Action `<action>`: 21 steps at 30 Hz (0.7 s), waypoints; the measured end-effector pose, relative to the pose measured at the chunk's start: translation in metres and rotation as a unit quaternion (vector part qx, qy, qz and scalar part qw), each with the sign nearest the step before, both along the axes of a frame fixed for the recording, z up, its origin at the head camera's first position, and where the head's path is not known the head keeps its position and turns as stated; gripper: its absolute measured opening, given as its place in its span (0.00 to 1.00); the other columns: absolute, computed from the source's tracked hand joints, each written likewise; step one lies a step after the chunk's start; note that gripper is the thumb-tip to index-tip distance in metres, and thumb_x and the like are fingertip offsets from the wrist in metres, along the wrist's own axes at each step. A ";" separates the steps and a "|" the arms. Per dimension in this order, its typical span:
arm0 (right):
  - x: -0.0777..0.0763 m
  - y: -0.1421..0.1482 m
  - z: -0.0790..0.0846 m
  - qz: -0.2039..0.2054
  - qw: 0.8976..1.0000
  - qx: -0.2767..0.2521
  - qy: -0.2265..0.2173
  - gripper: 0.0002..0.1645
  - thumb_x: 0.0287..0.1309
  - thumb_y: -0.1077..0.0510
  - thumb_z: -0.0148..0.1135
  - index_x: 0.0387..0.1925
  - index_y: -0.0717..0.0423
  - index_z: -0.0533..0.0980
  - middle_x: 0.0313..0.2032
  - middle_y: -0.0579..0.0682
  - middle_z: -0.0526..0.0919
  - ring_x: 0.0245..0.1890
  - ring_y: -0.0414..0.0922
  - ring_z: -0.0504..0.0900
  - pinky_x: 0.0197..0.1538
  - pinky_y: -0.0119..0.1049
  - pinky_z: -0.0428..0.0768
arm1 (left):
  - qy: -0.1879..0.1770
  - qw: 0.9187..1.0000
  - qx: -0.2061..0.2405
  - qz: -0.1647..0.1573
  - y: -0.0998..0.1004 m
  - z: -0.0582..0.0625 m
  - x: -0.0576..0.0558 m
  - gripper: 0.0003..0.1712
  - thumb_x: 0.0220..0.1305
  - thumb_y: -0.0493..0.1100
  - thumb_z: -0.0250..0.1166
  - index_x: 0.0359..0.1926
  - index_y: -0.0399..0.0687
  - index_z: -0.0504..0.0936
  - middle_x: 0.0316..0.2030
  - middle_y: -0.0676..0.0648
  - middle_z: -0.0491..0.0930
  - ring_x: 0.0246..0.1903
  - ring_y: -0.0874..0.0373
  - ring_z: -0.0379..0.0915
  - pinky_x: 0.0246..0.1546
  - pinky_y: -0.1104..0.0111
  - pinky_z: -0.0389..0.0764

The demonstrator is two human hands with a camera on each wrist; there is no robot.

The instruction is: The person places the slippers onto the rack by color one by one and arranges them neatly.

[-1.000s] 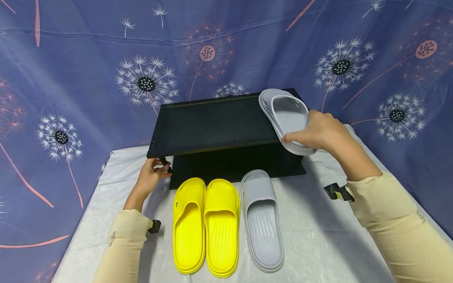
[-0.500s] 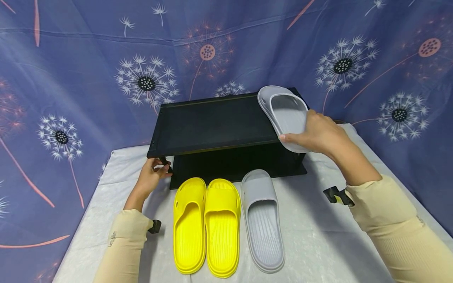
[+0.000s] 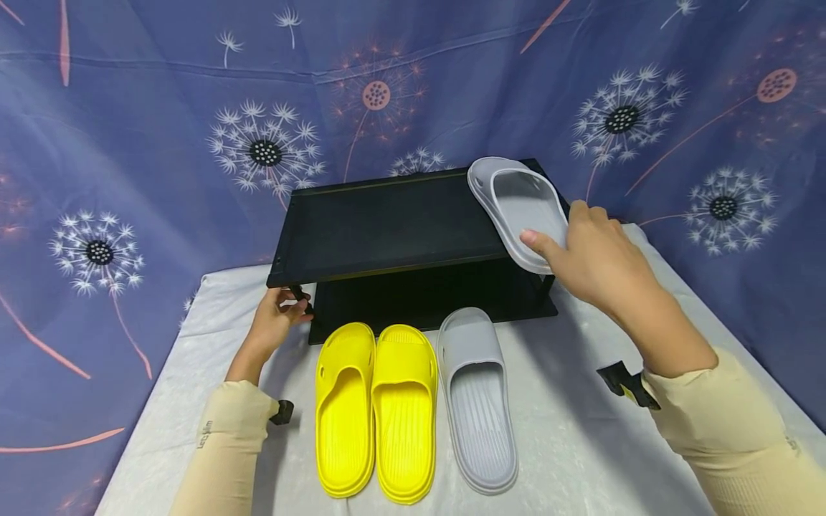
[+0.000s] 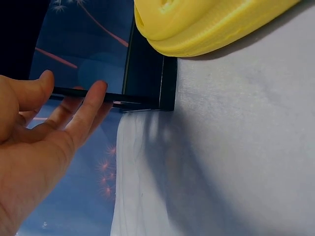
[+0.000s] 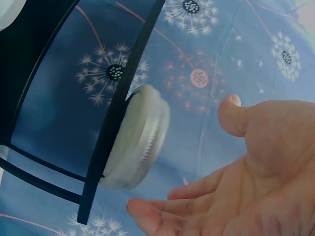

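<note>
A black two-tier shoe rack (image 3: 387, 229) stands on the white cloth. My left hand (image 3: 272, 322) holds its front left leg; in the left wrist view, thumb and fingers (image 4: 87, 110) lie on either side of the thin black bar. On the right end of the top shelf sits a grey slipper (image 3: 525, 204), its heel at the front edge. My right hand (image 3: 603, 254) is beside that heel with the thumb extended. The right wrist view shows the fingers spread and apart from the slipper (image 5: 140, 142).
Two yellow slippers (image 3: 345, 423) lie side by side before the rack, toes toward it. Another grey slipper (image 3: 480, 416) lies to their right. The white cloth (image 3: 568, 437) covers the table, and a blue dandelion-print curtain (image 3: 452, 79) hangs behind.
My right hand has let go of the grey slipper and drawn back slightly to the right. The slipper now rests on the top shelf. My left hand has stayed at the rack's leg.
</note>
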State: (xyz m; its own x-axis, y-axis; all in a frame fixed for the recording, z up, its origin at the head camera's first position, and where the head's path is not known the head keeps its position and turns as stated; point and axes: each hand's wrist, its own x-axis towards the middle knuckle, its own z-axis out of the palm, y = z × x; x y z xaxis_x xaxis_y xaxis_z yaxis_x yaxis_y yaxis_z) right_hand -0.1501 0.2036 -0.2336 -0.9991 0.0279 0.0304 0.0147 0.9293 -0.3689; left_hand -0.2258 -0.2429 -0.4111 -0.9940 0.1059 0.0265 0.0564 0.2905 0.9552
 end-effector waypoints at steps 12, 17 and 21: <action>0.046 -0.013 -0.016 -0.005 0.995 -0.049 0.085 0.50 0.64 0.31 0.48 0.64 0.73 0.59 0.54 0.71 0.67 0.50 0.66 0.69 0.45 0.66 0.70 | 0.005 1.000 0.002 -0.003 0.000 -0.002 -0.001 0.29 0.69 0.29 0.53 0.67 0.48 0.55 0.53 0.30 0.62 0.54 0.33 0.68 0.51 0.47 0.79; 0.059 -0.020 -0.031 0.005 0.993 -0.060 0.103 0.48 0.66 0.33 0.49 0.64 0.74 0.60 0.57 0.71 0.67 0.53 0.68 0.69 0.50 0.68 0.69 | 0.009 1.000 0.008 -0.003 0.000 -0.004 -0.001 0.26 0.70 0.29 0.53 0.64 0.47 0.57 0.52 0.30 0.63 0.53 0.33 0.68 0.51 0.47 0.79; 0.065 -0.024 -0.041 0.015 0.993 -0.062 0.102 0.45 0.67 0.34 0.48 0.62 0.72 0.63 0.54 0.70 0.70 0.51 0.66 0.71 0.47 0.66 0.71 | 0.015 1.000 0.009 -0.002 0.000 -0.006 -0.002 0.24 0.70 0.29 0.53 0.63 0.45 0.58 0.52 0.30 0.63 0.52 0.34 0.67 0.50 0.47 0.79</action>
